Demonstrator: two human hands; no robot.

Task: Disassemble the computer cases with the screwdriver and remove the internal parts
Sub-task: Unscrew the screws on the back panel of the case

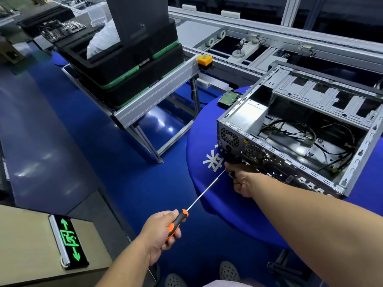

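An open grey computer case (306, 129) lies on its side on a round table with a blue cloth (209, 141). Inside it are a silver power supply (247, 117) and several loose black cables (306, 137). My left hand (160, 233) grips the orange-and-black handle of a long screwdriver (204, 192). Its thin shaft runs up and right to the case's rear panel (257, 156). My right hand (243, 179) sits at the tip, fingers curled round the shaft end against the lower rear corner of the case.
A hard drive (229, 98) lies on the cloth behind the case. Stacked black trays (124, 65) sit on an aluminium rack at left. A conveyor frame (269, 38) with a yellow button box (204, 59) runs behind. A lit green exit sign (69, 241) lies on a box at lower left.
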